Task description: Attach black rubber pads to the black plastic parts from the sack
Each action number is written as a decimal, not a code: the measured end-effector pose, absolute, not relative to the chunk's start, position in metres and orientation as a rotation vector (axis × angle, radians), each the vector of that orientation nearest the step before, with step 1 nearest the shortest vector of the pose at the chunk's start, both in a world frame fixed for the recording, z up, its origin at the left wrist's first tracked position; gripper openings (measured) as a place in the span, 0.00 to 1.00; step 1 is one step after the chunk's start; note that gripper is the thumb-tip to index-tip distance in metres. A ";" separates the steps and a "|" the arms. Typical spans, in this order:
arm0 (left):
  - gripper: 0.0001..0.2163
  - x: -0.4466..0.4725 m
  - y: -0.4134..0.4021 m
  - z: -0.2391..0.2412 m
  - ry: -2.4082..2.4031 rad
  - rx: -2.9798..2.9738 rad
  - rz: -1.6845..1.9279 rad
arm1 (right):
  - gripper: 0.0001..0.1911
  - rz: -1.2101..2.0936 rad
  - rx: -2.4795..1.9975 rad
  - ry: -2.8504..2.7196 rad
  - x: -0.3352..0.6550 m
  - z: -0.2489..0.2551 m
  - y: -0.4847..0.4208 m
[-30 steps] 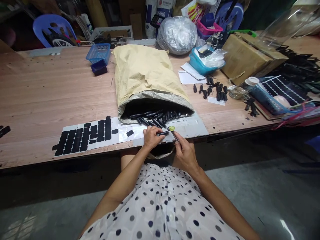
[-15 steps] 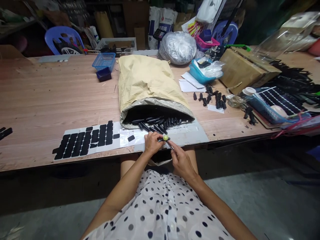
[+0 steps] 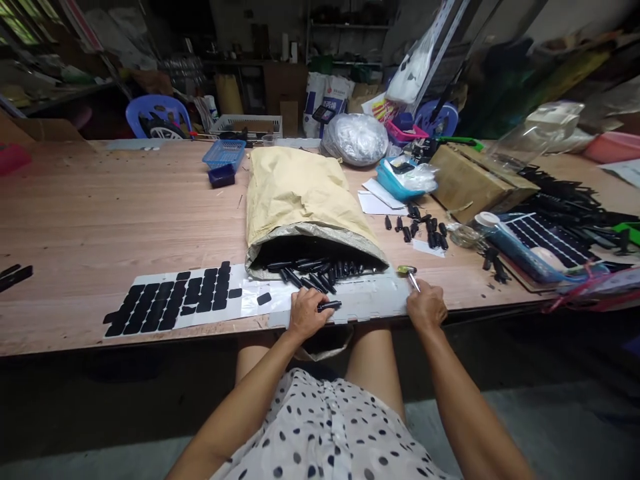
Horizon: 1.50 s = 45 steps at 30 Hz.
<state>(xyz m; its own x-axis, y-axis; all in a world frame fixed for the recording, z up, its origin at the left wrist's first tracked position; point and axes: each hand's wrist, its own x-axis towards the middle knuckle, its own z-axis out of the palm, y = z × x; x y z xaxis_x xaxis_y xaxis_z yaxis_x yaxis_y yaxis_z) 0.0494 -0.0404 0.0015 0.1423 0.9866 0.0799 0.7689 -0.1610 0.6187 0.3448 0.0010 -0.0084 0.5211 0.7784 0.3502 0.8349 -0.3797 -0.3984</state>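
Observation:
My left hand point(image 3: 306, 315) is closed around one slim black plastic piece point(image 3: 331, 305), which lies sideways near the table's front edge. In my right hand point(image 3: 427, 307) is a small hammer point(image 3: 413, 281) with a yellow-green head and a shiny handle; its head is over the right end of a grey board point(image 3: 373, 298). Ahead of my left hand, a yellow-beige sack point(image 3: 303, 183) lies with its mouth toward me. Several similar black pieces point(image 3: 310, 279) spill from the mouth onto the board. How deep the sack is filled is hidden.
To the left lies a white sheet point(image 3: 250, 305) with rows of black stickers point(image 3: 165, 300). Blue baskets point(image 3: 224, 155) stand behind. On the right are short black parts point(image 3: 431, 230), a cardboard box point(image 3: 475, 183) and a blue tray point(image 3: 530, 237). My legs are under the table edge.
My right hand has moved right with the hammer, away from my left hand. My left hand still holds a black piece, now lower over the board. The view has tilted up.

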 end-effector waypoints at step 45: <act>0.07 -0.009 -0.026 0.010 1.411 2.519 0.511 | 0.16 -0.340 -2.271 -1.337 0.322 -0.030 0.008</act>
<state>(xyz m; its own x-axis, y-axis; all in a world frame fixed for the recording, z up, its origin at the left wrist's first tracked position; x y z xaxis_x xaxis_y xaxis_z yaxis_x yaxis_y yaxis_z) -0.0091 -0.0262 0.0103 0.4817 0.8541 0.1960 0.7818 -0.5199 0.3443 0.3218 0.0080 -0.0304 0.4918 0.7511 0.4404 0.8702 -0.4075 -0.2768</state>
